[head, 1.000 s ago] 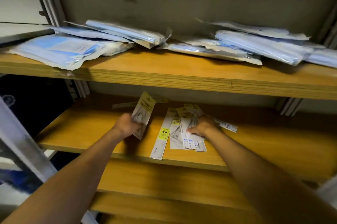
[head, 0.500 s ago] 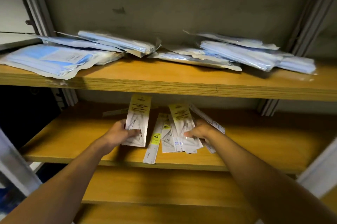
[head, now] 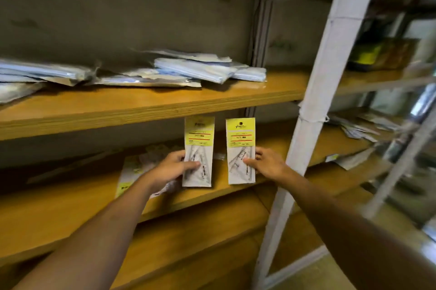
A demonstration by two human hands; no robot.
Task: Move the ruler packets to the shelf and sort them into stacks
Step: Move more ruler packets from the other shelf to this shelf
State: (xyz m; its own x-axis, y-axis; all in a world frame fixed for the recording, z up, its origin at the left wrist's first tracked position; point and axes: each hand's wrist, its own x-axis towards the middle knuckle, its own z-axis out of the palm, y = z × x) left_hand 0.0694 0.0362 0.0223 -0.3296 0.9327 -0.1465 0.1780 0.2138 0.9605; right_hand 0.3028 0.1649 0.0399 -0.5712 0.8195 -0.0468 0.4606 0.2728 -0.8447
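Ruler packets, left [head: 197,151] and right [head: 240,150], upright, yellow headers up, each hand's [head: 169,169] [head: 266,163] grip pinching one

You are facing wooden shelves [head: 146,110] backed by a dull grey wall [head: 122,18]. A white metal upright [head: 316,91] is standing at your right, with dim light falling throughout.

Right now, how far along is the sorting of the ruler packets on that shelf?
Partly done. Several ruler packets already lie on the middle shelf, loosely spread, not in neat stacks. In hand: the left hand holds one packet upright and the right hand holds another beside it, both above the shelf. Left: set these two down and square the loose ones into stacks.
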